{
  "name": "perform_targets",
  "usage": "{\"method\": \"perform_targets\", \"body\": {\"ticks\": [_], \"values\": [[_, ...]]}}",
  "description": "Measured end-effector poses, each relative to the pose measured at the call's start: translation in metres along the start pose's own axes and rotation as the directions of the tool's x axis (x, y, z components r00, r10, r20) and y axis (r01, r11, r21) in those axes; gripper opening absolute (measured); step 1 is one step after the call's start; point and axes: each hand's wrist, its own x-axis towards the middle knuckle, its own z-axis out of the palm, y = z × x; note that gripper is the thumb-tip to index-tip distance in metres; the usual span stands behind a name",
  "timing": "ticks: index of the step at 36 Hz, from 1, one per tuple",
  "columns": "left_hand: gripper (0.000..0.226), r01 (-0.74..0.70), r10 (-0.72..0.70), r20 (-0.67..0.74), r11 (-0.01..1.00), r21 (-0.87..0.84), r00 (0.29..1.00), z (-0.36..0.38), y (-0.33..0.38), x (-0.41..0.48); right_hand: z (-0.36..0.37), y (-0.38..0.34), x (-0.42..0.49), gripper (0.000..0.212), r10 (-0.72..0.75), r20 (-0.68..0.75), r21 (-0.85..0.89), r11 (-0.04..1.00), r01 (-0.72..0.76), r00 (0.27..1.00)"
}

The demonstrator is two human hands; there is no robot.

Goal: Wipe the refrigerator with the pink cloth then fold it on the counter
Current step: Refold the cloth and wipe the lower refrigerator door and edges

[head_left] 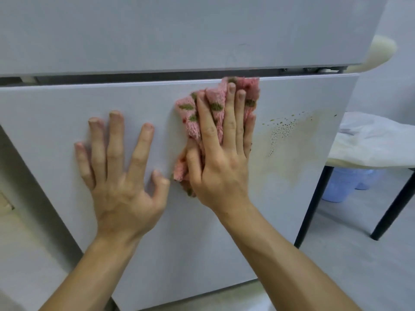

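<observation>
The pale grey refrigerator point(67, 104) fills the view, with a dark gap between its upper and lower doors. My right hand point(221, 151) presses the bunched pink cloth point(211, 104) flat against the lower door just under that gap, fingers straight and spread over it. The cloth is fluffy pink with green and red marks. My left hand point(121, 167) rests flat on the lower door to the left of the cloth, fingers spread, holding nothing. A brownish stain with dark specks point(289, 140) lies on the door just right of the cloth.
A table with black legs point(312, 198) stands to the right of the refrigerator, with a white plastic bag point(372, 140) on top. Blue containers point(343, 185) sit on the floor beneath it. Pale floor shows at lower right.
</observation>
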Motion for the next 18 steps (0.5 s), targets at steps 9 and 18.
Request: {"method": "perform_targets", "body": {"ticks": [9, 18], "values": [[0.074, 0.071, -0.071, 0.012, 0.997, 0.006, 0.997, 0.010, 0.017, 0.002, -0.004, 0.065, -0.125, 0.080, -0.108, 0.238, -0.088, 0.987, 0.132, 0.965], [0.071, 0.057, -0.057, 0.023, 0.998, 0.006, 0.998, 0.011, 0.017, 0.001, -0.016, 0.070, -0.115, 0.069, -0.135, 0.294, -0.096, 0.981, 0.170, 0.946]]}}
